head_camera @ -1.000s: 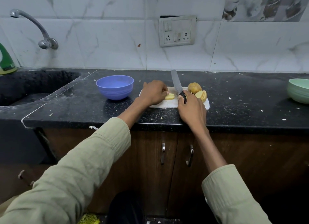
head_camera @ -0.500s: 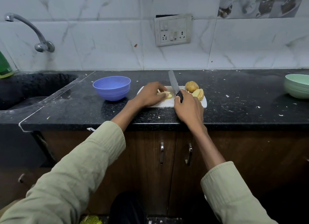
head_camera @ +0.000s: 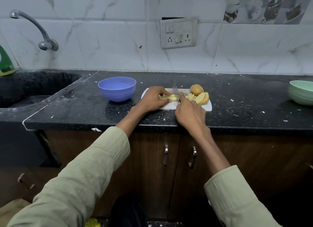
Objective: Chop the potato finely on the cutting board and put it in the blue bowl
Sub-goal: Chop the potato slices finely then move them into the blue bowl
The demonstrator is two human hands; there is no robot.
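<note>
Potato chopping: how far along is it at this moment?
Partly done: slices and small cut bits lie on the cutting board. In hand: left hand holds a potato piece, right hand cuts with the knife. Left: the uncut chunk; blue bowl looks empty.

Cutting board [head_camera: 207, 106] sits mid-tabletop [head_camera: 237, 121], near the front edge. Bowl [head_camera: 117, 88] just left of board, apart from it. On board: potato piece [head_camera: 168, 97] at left, knife [head_camera: 175, 91] right of it, slices [head_camera: 202, 98] right end, uncut chunk [head_camera: 196, 89] behind them. Second bowl [head_camera: 301, 94] far right. Sink [head_camera: 33, 89] far left, tap [head_camera: 33, 28] above it.
</note>
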